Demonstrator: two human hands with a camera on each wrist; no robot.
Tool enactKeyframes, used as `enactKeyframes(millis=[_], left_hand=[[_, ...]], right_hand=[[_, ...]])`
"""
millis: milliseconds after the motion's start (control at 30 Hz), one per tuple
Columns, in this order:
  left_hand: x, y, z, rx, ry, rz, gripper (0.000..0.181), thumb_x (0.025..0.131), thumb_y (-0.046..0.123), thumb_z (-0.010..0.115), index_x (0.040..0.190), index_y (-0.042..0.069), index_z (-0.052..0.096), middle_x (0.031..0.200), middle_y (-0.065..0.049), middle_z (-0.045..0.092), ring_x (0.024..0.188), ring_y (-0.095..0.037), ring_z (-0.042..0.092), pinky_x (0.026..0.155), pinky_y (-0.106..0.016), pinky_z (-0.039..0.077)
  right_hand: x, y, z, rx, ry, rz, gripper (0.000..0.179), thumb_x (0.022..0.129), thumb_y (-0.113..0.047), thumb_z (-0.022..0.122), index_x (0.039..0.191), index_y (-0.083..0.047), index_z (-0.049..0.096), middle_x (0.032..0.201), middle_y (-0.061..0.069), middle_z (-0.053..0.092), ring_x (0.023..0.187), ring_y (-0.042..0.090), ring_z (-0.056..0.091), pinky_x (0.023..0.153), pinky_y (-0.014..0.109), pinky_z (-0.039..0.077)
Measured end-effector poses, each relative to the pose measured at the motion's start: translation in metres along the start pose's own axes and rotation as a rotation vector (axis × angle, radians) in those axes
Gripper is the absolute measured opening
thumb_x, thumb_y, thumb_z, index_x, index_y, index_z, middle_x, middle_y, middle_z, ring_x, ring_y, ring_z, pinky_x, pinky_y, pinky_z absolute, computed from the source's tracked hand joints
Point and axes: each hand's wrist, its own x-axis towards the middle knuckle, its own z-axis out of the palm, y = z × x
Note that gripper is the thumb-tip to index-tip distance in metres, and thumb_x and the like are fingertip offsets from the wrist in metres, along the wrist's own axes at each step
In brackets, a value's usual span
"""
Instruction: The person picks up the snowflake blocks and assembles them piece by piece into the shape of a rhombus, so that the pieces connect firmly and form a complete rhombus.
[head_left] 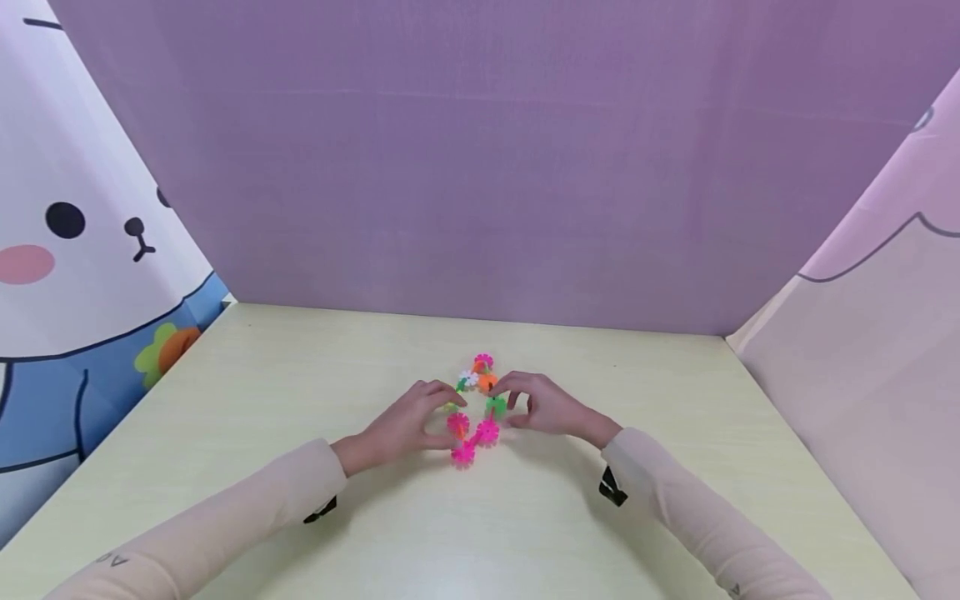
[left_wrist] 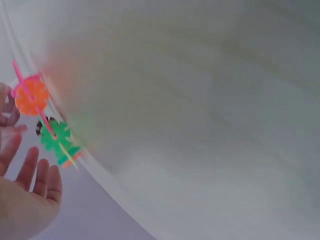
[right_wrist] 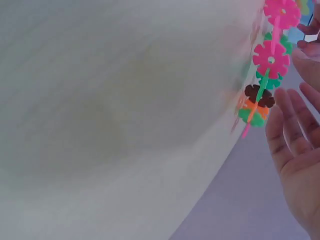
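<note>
Snowflake-shaped plastic building pieces, linked edge to edge, form a closed ring on the table, with pink pieces point(head_left: 463, 454) at the near end. Green point(head_left: 495, 406) and orange point(head_left: 487, 382) ones make up its right side; a white piece point(head_left: 469, 379) sits at the far left. My left hand point(head_left: 405, 421) curves loosely about the ring's left side, fingers and thumb apart. On the other side, my right hand point(head_left: 547, 404) has its fingertips at the orange and green pieces, thumb apart from the fingers. A brown piece point(right_wrist: 260, 96) shows in the right wrist view.
The pale wooden tabletop point(head_left: 480, 533) extends around the ring on all sides. A purple panel point(head_left: 480, 167) rises at its back edge. Printed cloth walls stand at the left point(head_left: 75, 317) and right point(head_left: 877, 358).
</note>
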Motion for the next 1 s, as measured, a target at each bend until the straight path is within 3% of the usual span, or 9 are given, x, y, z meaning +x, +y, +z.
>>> enactKeyframes(millis=[133, 367, 533, 1000], left_hand=[[0.005, -0.008, -0.002, -0.059, 0.034, -0.067, 0.065, 0.072, 0.036, 0.076, 0.125, 0.008, 0.051, 0.125, -0.005, 0.049, 0.118, -0.026, 0.044, 0.097, -0.045, 0.041], [0.012, -0.017, 0.001, -0.108, -0.021, -0.171, 0.079, 0.071, 0.034, 0.077, 0.135, 0.006, 0.041, 0.137, -0.011, 0.044, 0.128, -0.032, 0.037, 0.104, -0.050, 0.033], [0.013, -0.018, 0.005, -0.090, -0.028, -0.170, 0.077, 0.070, 0.033, 0.078, 0.133, 0.004, 0.043, 0.135, -0.012, 0.047, 0.125, -0.031, 0.040, 0.103, -0.048, 0.034], [0.011, -0.014, 0.005, -0.007, -0.014, -0.156, 0.074, 0.071, 0.034, 0.077, 0.131, 0.006, 0.045, 0.129, -0.009, 0.050, 0.118, -0.029, 0.045, 0.099, -0.046, 0.038]], right_hand=[[-0.001, 0.003, -0.001, -0.002, 0.058, 0.036, 0.041, 0.077, -0.007, 0.071, 0.115, 0.000, 0.057, 0.115, 0.013, 0.058, 0.091, 0.027, 0.059, 0.057, 0.021, 0.048], [-0.001, 0.006, 0.007, 0.040, 0.071, 0.143, 0.049, 0.078, -0.010, 0.071, 0.122, 0.000, 0.052, 0.122, 0.015, 0.055, 0.100, 0.030, 0.058, 0.075, 0.033, 0.052], [0.000, 0.003, 0.010, 0.066, 0.037, 0.180, 0.049, 0.080, -0.011, 0.069, 0.124, 0.000, 0.050, 0.125, 0.015, 0.054, 0.104, 0.027, 0.056, 0.079, 0.034, 0.052], [0.007, 0.006, 0.015, 0.061, 0.000, 0.143, 0.045, 0.083, -0.007, 0.065, 0.125, 0.002, 0.050, 0.125, 0.015, 0.054, 0.104, 0.027, 0.056, 0.076, 0.026, 0.052]])
